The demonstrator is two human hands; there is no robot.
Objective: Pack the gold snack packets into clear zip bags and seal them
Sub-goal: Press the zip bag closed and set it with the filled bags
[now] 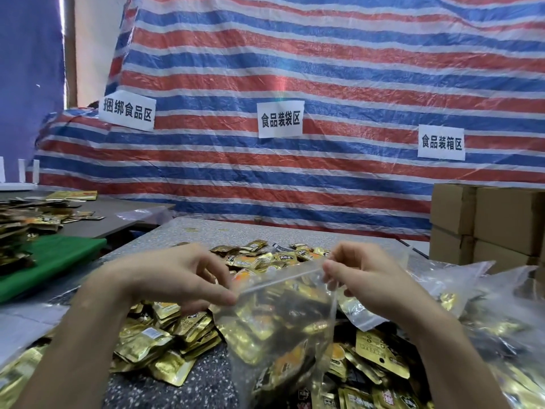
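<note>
Left hand [177, 278] and right hand [365, 278]; fingers [219, 296] of both tight on the clear zip bag [283, 329]

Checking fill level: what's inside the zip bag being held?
Jumbled gold snack packets in the clear zip bag, some dark. Count hidden: they overlap and the plastic blurs them.

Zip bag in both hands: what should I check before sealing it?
1. The zip bag holds gold packets: ok.
2. The left hand pinches the left end of the bag's top edge: ok.
3. The right hand pinches the right end: ok.
4. Top edge stretched between the hands: ok.
5. Packets clear of the zip strip: cannot tell, the plastic is blurred.
6. Zip already pressed shut: cannot tell.
</note>
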